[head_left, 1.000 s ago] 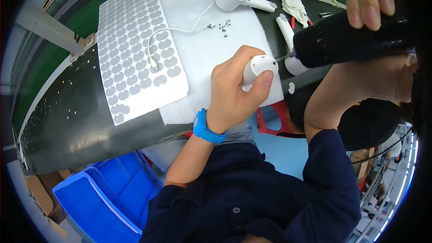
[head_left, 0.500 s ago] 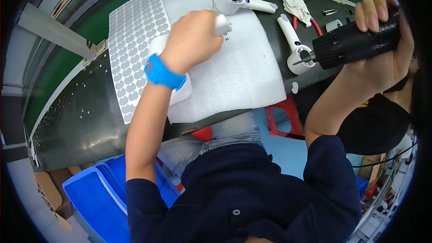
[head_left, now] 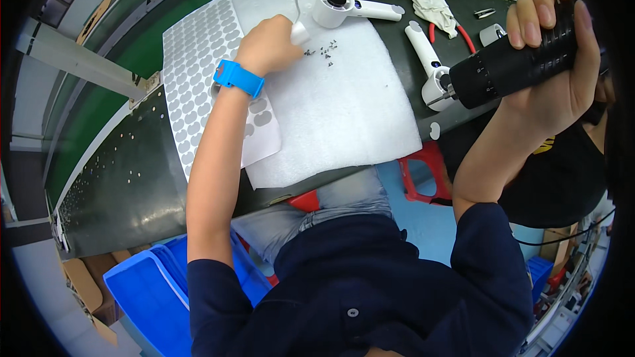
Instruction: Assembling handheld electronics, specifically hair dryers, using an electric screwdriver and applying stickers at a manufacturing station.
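Observation:
My left hand (head_left: 270,45), with a blue watch (head_left: 239,79) on its wrist, is closed around a white corded handle (head_left: 300,33) that looks like part of a hair dryer. Its other end is mostly hidden under my hand and forearm. Small dark screws (head_left: 329,49) lie loose on the white foam sheet (head_left: 344,106) just right of that hand. Raised at the right, my right hand (head_left: 552,59) grips a black electric screwdriver (head_left: 493,73). Its thin bit points left and overlaps, in view, a white hair dryer (head_left: 433,82) on the dark table.
Another white hair dryer (head_left: 337,5) lies at the foam's far edge. A sheet of grey stickers (head_left: 192,86) is under my left forearm. Red-handled pliers (head_left: 466,38) and a white glove (head_left: 431,6) lie far right. Blue bins (head_left: 145,291) stand lower left; a person in black (head_left: 552,185) is at right.
My left hand has shifted left with the white handle, uncovering the screws on the foam. The white body seen below my wrist is now mostly out of sight. The screwdriver has moved slightly left and down.

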Demonstrator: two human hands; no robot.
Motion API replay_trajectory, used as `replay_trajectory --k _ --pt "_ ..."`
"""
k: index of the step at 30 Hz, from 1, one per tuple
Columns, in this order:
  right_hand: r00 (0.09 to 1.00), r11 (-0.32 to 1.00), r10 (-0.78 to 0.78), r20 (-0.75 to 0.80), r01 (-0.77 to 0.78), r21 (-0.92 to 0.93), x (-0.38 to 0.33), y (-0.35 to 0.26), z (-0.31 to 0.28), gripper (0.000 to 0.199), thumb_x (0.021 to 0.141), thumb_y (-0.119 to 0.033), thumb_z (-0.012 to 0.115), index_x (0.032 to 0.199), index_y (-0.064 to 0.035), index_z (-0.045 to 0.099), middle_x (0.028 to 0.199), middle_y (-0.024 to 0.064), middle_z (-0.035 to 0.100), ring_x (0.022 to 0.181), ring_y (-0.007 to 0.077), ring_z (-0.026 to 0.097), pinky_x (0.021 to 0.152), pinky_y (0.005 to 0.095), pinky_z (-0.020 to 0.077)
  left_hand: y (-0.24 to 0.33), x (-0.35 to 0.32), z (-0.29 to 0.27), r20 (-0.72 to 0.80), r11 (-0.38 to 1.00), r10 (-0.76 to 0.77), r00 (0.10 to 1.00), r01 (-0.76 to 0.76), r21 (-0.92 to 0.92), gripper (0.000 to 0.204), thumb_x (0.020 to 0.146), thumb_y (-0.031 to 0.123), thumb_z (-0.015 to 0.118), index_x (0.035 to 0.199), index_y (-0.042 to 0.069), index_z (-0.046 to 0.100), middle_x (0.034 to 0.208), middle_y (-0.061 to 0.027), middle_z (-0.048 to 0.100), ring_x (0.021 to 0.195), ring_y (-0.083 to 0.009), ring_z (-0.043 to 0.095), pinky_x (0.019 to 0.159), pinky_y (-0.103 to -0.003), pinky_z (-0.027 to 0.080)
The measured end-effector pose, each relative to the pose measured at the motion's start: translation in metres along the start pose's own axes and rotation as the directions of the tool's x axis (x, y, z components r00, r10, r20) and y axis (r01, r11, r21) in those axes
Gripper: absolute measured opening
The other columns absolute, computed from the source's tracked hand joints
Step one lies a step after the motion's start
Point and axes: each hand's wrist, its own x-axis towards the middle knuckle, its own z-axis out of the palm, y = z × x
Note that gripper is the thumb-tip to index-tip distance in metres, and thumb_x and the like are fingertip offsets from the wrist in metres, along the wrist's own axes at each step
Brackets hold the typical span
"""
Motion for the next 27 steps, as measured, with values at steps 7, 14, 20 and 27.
replay_trajectory --k 7,14,20,27 --pt "1.0 1.0 -0.009 0.021 0.01 -0.016 0.002 0.006 0.0 0.029 0.09 -0.016 0.045 0.106 0.0085 0.044 0.081 0.0112 0.045 0.069 0.0164 0.045 0.061 0.0261 0.0386 0.009 -0.004 0.011 0.02 0.996 0.016 1.0 -0.018 0.085 0.034 0.067 0.016 0.062 0.096 -0.003 0.061 0.091 -0.0235 0.063 0.085 -0.0375 0.061 0.075 -0.041 0.05" --pt "0.993 0.998 0.062 0.101 -0.06 -0.015 0.013 0.0 -0.027 0.034 0.089 -0.02 0.047 0.106 0.0087 0.045 0.082 0.0116 0.045 0.071 0.0167 0.046 0.062 0.0268 0.0398 0.016 -0.03 0.003 -0.157 0.99 0.134 0.978 -0.139 -0.023 0.017 0.068 0.012 0.063 0.078 -0.002 0.064 0.078 -0.0204 0.065 0.072 -0.0354 0.064 0.067 -0.041 0.052" --pt "0.996 0.996 -0.068 -0.063 0.064 -0.056 0.016 0.017 0.015 0.021 0.092 -0.023 0.05 0.09 -0.0029 0.056 0.067 0.0058 0.056 0.052 0.0134 0.057 0.045 0.0221 0.0495 0.057 -0.087 -0.021 -0.275 0.362 0.197 0.941 -0.331 -0.871 0.009 0.077 0.007 0.064 0.074 0.0 0.061 0.074 -0.0091 0.067 0.055 -0.0086 0.056 0.05 -0.022 0.045" --pt "0.978 0.998 -0.016 -0.207 0.028 0.053 0.011 0.023 0.038 0.022 0.093 -0.023 0.047 0.093 -0.0028 0.057 0.065 0.0061 0.056 0.049 0.0141 0.057 0.043 0.0236 0.0496 0.066 -0.101 0.014 -0.269 0.023 0.122 0.955 -0.274 -0.962 0.006 0.076 0.002 0.065 0.074 0.001 0.059 0.078 -0.0095 0.068 0.058 -0.0053 0.054 0.052 -0.019 0.043"
